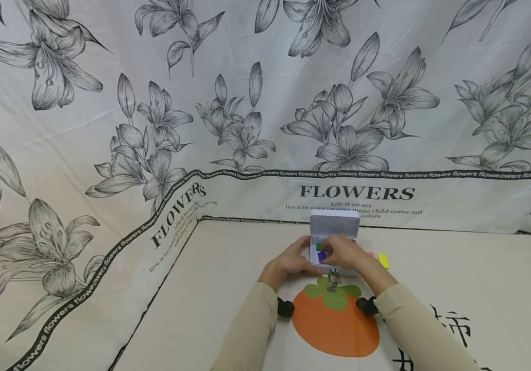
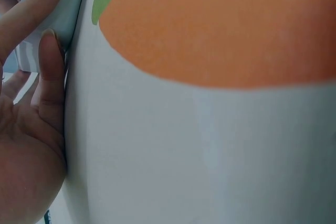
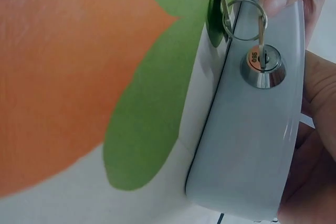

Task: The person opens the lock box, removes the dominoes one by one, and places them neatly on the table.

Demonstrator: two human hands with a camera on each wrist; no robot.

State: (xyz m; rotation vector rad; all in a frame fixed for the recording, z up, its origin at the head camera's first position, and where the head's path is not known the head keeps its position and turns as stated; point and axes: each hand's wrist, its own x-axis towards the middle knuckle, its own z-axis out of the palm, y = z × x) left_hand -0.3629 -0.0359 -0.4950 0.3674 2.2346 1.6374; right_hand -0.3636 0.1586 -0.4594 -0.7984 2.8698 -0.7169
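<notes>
A small pale metal lock box (image 1: 335,225) stands with its lid raised. A key (image 3: 261,38) sits in the round lock (image 3: 265,69) on its front, with a ring and a second key hanging from it. My left hand (image 1: 293,258) grips the box's left end, one digit lying along the front wall (image 2: 68,11). From the right, my right hand (image 1: 346,251) reaches into the box, curled fingertips pinching a purple piece (image 1: 323,256). Behind that lies a green piece (image 1: 319,247) inside the box. The right fingertips are hidden in the right wrist view.
Yellow (image 1: 383,260) and pink pieces lie on the table just right of the box. The pale table cover (image 1: 200,299) has a printed orange persimmon (image 1: 335,330) before the box and black characters at right. A flower-printed curtain (image 1: 246,196) hangs behind and at left.
</notes>
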